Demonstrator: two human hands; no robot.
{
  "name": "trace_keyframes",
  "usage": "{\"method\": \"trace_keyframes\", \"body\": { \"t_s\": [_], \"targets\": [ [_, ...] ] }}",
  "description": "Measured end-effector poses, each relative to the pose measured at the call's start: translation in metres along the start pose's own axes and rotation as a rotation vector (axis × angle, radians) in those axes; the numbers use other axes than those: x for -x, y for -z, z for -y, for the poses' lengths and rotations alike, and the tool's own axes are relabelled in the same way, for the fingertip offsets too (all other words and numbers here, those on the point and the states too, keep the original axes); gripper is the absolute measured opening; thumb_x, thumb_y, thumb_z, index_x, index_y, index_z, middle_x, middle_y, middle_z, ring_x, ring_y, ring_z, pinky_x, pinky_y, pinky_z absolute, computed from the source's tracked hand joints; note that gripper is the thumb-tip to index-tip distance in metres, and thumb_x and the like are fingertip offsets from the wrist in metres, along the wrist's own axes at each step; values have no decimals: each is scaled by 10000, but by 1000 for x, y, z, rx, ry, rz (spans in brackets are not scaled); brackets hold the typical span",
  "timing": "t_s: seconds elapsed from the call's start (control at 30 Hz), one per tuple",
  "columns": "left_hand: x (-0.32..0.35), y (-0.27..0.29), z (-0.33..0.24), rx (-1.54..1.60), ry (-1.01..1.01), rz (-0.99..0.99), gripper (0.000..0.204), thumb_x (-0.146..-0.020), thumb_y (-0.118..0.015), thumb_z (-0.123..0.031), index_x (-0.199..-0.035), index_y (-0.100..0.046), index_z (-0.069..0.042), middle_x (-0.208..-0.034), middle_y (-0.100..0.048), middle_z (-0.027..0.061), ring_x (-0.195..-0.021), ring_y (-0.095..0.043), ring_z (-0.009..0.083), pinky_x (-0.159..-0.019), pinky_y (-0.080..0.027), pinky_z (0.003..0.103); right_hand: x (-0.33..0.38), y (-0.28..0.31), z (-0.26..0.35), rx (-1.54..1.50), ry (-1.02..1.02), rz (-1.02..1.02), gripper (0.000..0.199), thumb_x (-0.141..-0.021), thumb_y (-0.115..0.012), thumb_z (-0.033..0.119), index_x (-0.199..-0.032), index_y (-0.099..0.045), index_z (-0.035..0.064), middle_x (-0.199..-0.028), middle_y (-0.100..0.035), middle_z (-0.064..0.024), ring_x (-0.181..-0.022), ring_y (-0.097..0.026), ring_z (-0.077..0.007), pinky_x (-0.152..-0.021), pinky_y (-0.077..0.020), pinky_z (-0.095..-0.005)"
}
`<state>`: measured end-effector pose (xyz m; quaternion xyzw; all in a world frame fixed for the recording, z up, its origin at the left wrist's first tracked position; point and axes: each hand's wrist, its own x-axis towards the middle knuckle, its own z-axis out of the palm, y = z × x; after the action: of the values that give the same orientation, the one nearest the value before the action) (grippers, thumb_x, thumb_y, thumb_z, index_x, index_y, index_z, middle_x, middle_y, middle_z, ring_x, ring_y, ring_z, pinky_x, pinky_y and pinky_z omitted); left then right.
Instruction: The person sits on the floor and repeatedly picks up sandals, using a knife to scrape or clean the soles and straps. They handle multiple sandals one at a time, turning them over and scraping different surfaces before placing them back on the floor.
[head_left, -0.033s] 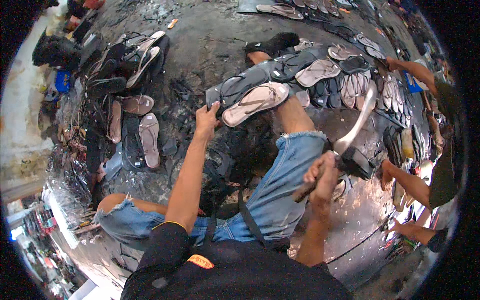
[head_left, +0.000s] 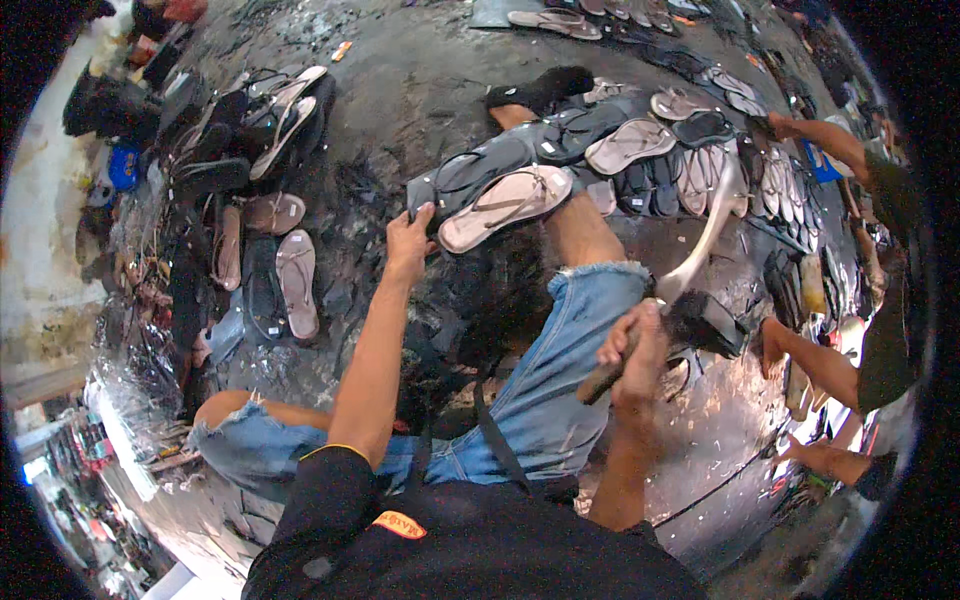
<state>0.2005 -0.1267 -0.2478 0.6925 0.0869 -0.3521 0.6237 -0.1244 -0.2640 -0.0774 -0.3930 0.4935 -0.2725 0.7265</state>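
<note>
At the middle, my left hand (head_left: 408,240) pinches the near-left end of a dark flip-flop (head_left: 490,163). A beige flip-flop (head_left: 505,208) with a thin strap rests beside it, over my outstretched lower leg. My right hand (head_left: 638,350), slightly blurred, is wrapped round the wooden handle of a tool with a long curved silvery metal end (head_left: 702,240). This tool is held above my right knee, apart from the flip-flops. A black block-like shape (head_left: 708,325) shows just right of the hand; whether it belongs to the tool I cannot tell.
Rows of beige and dark flip-flops (head_left: 700,180) lie ahead and right. More sandals (head_left: 297,285) are piled at the left, near crumpled clear plastic (head_left: 140,370). At the right edge, another person's arm (head_left: 820,140) and bare legs (head_left: 810,360) reach in. Dark scraps litter the floor.
My right hand has shifted slightly left with the tool, whose curved end also sits a little further left. My left hand keeps its hold on the dark flip-flop.
</note>
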Motion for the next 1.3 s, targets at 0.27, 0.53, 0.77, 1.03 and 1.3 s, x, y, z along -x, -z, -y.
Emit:
{"method": "trace_keyframes", "body": {
  "t_s": [0.27, 0.53, 0.77, 1.03, 1.3],
  "targets": [
    [3, -16, -18, 310, -59, 102, 324, -940, -710, -145, -1236, -607, -64, -1082, -697, 59, -966, -669, 208, -891, -534, 383, -19, -23, -26, -30, 16, 56, 478, -1050, -513, 477, -757, -469, 102, -596, -417, 1, -475, -421, -122, -488, -421, -313],
    [8, 112, 17, 1218, -28, 321, 566, -919, -592, -451, -1298, -603, -30, -1288, -613, 214, -1232, -545, 402, -1132, -387, 632, -15, -5, 8, 12, 97, -22, 453, -1066, -481, 460, -781, -473, 109, -605, -424, 5, -479, -414, -104, -489, -419, -302],
    [-16, -23, 35, 1096, -36, 119, 292, -853, -724, -201, -1084, -645, -40, -1075, -648, 110, -1101, -613, 306, -1046, -503, 466, -18, -45, -22, 101, 38, 69, 297, -1047, -553, 360, -932, -502, 91, -627, -446, 13, -485, -435, -90, -463, -411, -273],
    [8, -35, -34, 593, 26, -180, 384, -880, -774, -458, -1021, -629, -132, -750, -601, -2, -575, -528, 73, -502, -432, 241, -19, -80, -38, 701, 290, 428, 212, -1034, -580, 249, -1068, -587, 40, -691, -589, -85, -588, -564, -188, -572, -462, -361],
    [59, -25, -80, 589, -26, -250, 384, -851, -804, -396, -1036, -599, -129, -714, -580, -3, -530, -506, 52, -433, -400, 224, -34, -139, -89, 712, 157, 523, 419, -1056, -551, 337, -849, -482, -21, -652, -387, -92, -628, -338, -142, -558, -346, -373]
  ]
}}
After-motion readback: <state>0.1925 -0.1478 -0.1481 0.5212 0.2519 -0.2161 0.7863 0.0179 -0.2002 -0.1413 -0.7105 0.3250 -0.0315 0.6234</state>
